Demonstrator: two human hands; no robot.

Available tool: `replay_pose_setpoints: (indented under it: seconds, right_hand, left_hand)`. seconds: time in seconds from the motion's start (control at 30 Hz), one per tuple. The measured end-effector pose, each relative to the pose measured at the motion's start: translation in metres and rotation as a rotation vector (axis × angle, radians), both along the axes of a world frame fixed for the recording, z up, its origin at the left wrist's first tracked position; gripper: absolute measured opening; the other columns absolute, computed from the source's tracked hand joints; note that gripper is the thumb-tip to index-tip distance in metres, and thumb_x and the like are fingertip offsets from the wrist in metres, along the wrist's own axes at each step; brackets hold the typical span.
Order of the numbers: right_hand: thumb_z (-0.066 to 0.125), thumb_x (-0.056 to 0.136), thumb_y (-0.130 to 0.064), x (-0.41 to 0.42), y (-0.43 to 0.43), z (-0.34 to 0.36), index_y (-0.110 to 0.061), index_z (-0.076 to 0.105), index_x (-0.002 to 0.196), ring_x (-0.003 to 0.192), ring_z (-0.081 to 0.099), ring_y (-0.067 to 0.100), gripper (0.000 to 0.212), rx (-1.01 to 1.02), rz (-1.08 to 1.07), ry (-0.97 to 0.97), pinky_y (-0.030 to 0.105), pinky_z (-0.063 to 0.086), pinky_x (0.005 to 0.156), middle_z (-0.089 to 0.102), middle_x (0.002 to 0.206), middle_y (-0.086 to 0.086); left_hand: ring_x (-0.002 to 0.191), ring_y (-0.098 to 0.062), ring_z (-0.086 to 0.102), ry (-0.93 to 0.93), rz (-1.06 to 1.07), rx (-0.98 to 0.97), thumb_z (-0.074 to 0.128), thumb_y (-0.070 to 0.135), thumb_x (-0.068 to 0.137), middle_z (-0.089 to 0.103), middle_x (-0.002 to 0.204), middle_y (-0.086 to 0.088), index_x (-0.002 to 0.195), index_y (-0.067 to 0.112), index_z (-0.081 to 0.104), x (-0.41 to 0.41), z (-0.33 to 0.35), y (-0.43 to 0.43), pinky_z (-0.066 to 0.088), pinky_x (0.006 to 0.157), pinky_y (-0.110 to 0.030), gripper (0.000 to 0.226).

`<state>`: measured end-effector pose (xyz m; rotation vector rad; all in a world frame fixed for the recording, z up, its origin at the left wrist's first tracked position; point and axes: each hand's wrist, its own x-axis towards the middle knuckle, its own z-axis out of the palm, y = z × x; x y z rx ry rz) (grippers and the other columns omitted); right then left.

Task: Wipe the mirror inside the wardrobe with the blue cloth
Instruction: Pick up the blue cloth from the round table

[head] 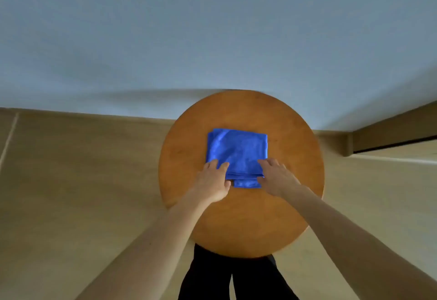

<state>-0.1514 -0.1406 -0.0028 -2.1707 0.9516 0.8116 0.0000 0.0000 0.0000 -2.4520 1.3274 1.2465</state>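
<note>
A folded blue cloth [236, 150] lies on a round wooden table [295, 158]. My left hand [212, 181] rests on the cloth's near left corner, fingers laid over the fabric and thumb at its near edge. My right hand [276, 176] lies on the near right corner in the same way. Both sets of fingers look fairly straight. No wardrobe or mirror is in view.
The table stands close to a pale blue-grey wall [212, 39]. Beige floor [82, 169] spreads to the left and right. At the far right a dark gap under a wooden panel [390, 134] shows. My dark trousers [227, 280] are below the table.
</note>
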Motion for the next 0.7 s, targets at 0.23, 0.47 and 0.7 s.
replay_pose_setpoints:
  seconds: [0.23, 0.47, 0.7]
  right_hand:
    - [0.045, 0.1, -0.024, 0.0, 0.016, -0.045, -0.019, 0.025, 0.153, 0.134, 0.036, 0.036, 0.056, -0.03, -0.068, 0.086, 0.046, 0.044, 0.104, 0.024, 0.155, 0.01]
    - [0.049, 0.098, -0.018, 0.008, 0.026, -0.074, -0.019, 0.034, 0.145, 0.119, 0.044, 0.035, 0.049, -0.135, -0.254, 0.002, 0.037, 0.048, 0.082, 0.024, 0.146, 0.009]
    - [0.05, 0.098, -0.019, 0.023, 0.024, -0.087, -0.007, 0.037, 0.132, 0.117, 0.048, 0.037, 0.038, -0.121, -0.434, -0.052, 0.04, 0.047, 0.089, 0.041, 0.133, 0.017]
  left_hand:
    - [0.154, -0.029, 0.014, 0.02, 0.062, 0.017, 0.048, 0.034, 0.104, 0.011, 0.167, -0.012, 0.162, 0.023, 0.015, 0.002, -0.059, -0.001, 0.027, 0.12, -0.039, 0.067]
    - [0.153, -0.036, 0.012, -0.121, 0.112, -0.085, 0.052, 0.036, 0.102, 0.008, 0.166, -0.015, 0.159, 0.019, 0.025, 0.012, -0.096, -0.005, 0.031, 0.119, -0.046, 0.065]
    - [0.116, -0.031, 0.051, -0.124, 0.158, -0.059, 0.052, 0.037, 0.102, 0.043, 0.132, -0.019, 0.152, 0.022, 0.032, 0.023, -0.104, -0.013, 0.047, 0.094, -0.038, 0.055]
